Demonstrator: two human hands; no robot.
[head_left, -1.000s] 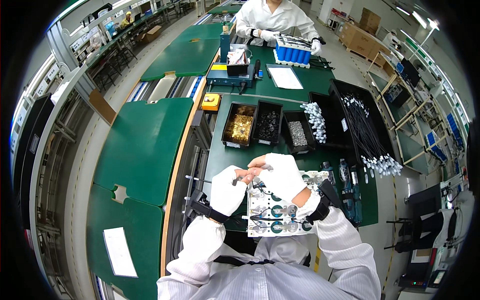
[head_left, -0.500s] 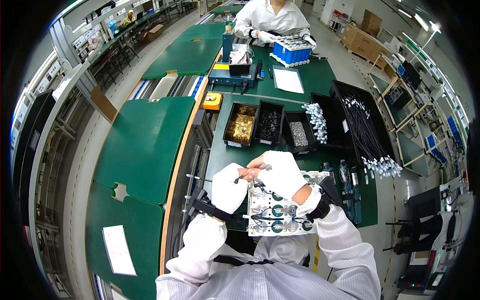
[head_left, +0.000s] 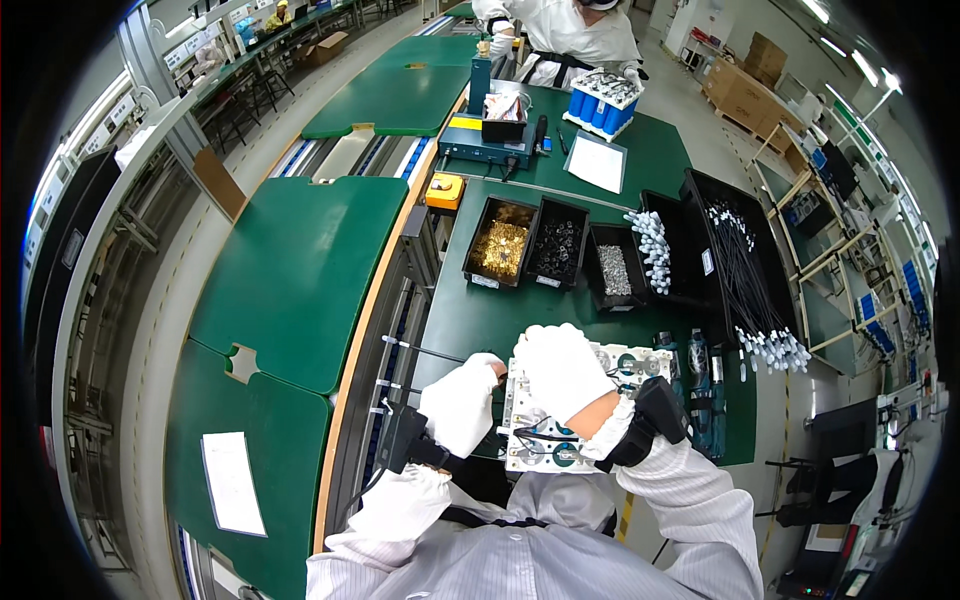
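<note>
A white battery holder plate (head_left: 518,450) with round openings, metal tabs and black cables lies in front of me. At its left edge is my left hand (head_left: 465,400), in a white glove with bare fingertips curled together. A black cable (head_left: 430,349) with a pale end runs from the left up to these fingers. Over the upper left part of the plate sits my right hand (head_left: 565,370), gloved and closed, its back upward. Its fingertips and anything in them are hidden.
Beyond the plate stand black bins of gold-coloured parts (head_left: 502,246), black parts (head_left: 557,243), silver parts (head_left: 613,270) and cables (head_left: 745,270). Screwdriver-like tools (head_left: 697,390) lie right of the plate. Across the bench, a co-worker (head_left: 575,45) stands by a blue battery pack (head_left: 603,103).
My hands, which were touching above the plate, have moved apart and nearer to me. More of the cable at the left shows. The co-worker has straightened and moved one hand off the pack.
</note>
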